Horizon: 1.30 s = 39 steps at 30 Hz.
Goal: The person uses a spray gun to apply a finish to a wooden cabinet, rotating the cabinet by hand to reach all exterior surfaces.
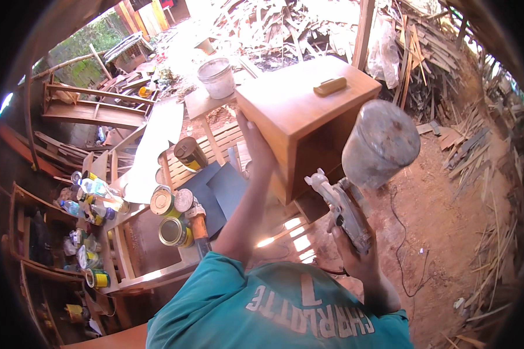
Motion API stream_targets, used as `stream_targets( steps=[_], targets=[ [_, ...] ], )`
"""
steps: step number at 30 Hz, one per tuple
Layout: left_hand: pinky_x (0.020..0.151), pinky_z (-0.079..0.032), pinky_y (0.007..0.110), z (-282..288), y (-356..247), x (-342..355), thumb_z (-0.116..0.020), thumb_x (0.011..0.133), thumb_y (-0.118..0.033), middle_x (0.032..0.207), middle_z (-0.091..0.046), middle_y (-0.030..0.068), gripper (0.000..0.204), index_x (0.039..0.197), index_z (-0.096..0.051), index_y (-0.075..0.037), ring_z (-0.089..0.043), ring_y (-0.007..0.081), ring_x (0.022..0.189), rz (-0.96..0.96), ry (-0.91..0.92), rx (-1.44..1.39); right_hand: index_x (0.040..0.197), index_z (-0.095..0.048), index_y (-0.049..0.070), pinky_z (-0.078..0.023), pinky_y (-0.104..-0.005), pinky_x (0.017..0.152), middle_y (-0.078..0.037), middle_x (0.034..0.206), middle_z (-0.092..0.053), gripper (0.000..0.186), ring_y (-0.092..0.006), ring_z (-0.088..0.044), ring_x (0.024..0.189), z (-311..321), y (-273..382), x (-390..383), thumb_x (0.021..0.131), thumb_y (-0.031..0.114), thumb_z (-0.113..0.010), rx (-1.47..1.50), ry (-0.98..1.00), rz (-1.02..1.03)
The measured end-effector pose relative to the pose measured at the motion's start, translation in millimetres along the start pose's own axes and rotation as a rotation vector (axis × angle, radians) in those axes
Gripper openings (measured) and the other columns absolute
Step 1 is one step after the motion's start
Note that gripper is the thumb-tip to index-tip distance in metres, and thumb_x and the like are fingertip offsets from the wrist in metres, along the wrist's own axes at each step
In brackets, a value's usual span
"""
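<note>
My right hand (358, 250) is wrapped round the handle of a metal spray gun (337, 206). A large grey, paint-stained cup (381, 145) sits at the gun's front, tilted toward the box's open side. Fingers stretched, my left hand (257, 142) lies along the left side of an orange-brown wooden box cabinet (297, 107). The cabinet's hollow opening faces me and to the right. On its top lies a small brownish block (330, 86). The fingertips of my right hand are partly hidden behind the gun.
Left of the cabinet, paint tins (174, 231), an orange-handled tool (199, 227) and blue-grey sheets (215, 189) lie on a workbench. A white bucket (216, 78) stands behind. Shelves (46, 267) hold tins and bottles. A thin cable (399, 232) crosses the dirt floor; scrap wood piles (442, 52) surround.
</note>
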<state>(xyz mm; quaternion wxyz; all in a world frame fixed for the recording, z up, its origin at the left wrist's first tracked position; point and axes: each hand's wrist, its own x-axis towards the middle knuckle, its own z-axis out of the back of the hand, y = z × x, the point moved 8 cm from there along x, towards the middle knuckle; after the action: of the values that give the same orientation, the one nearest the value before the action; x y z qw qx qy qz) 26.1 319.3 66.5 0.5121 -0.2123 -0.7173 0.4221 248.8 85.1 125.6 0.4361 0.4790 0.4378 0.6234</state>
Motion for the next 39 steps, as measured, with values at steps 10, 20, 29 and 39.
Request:
stream_targets(
  steps=[10,20,29,39],
  targets=[
    [0.11,-0.036,0.042,19.1,214.7,-189.7,-0.044,0.101,-0.026,0.148,-0.04,0.024,0.056,0.147,-0.034,0.004,-0.04,0.0333,0.139,0.326,0.145,0.388,0.117,-0.056,0.004,-0.051,-0.0222,0.049,-0.003,0.093,-0.062,0.021,-0.0079,-0.058,0.066,-88.2,-77.6,-54.6,0.097,0.006,-0.058,-0.097,-0.26,-0.155],
    [0.111,-0.035,0.043,31.7,144.4,-71.0,-0.05,0.098,-0.02,0.141,-0.046,0.029,0.047,0.137,-0.044,0.005,-0.047,0.0402,0.13,0.323,0.234,0.722,0.108,-0.058,0.001,-0.039,-0.0235,0.043,-0.001,0.077,-0.06,0.014,-0.0052,-0.05,0.049,-126.7,-76.4,-98.2,0.095,0.005,-0.058,-0.139,-0.397,-0.313],
    [0.097,-0.047,0.04,110.9,-11.6,-184.1,-0.056,0.096,-0.016,0.123,-0.064,0.0168,0.028,0.115,-0.067,0.001,-0.06,0.0291,0.114,0.254,0.555,0.118,0.092,-0.061,0.001,-0.036,-0.0267,0.045,0.0,0.057,-0.049,0.009,-0.008,-0.044,0.046,-90.1,-50.1,-109.1,0.096,0.008,-0.057,-0.019,-0.379,-0.315],
    [0.099,-0.044,0.047,9.6,-232.4,-232.0,-0.068,0.075,-0.014,0.107,-0.063,0.0081,0.03,0.103,-0.067,-0.004,-0.059,0.0284,0.108,-0.596,1.216,-0.081,0.144,-0.033,0.007,-0.042,-0.0351,0.104,-0.012,0.128,-0.045,0.051,-0.0184,-0.044,0.132,-76.2,-84.6,-148.8,0.098,0.016,-0.052,-0.184,-0.131,-0.17]
  ],
)
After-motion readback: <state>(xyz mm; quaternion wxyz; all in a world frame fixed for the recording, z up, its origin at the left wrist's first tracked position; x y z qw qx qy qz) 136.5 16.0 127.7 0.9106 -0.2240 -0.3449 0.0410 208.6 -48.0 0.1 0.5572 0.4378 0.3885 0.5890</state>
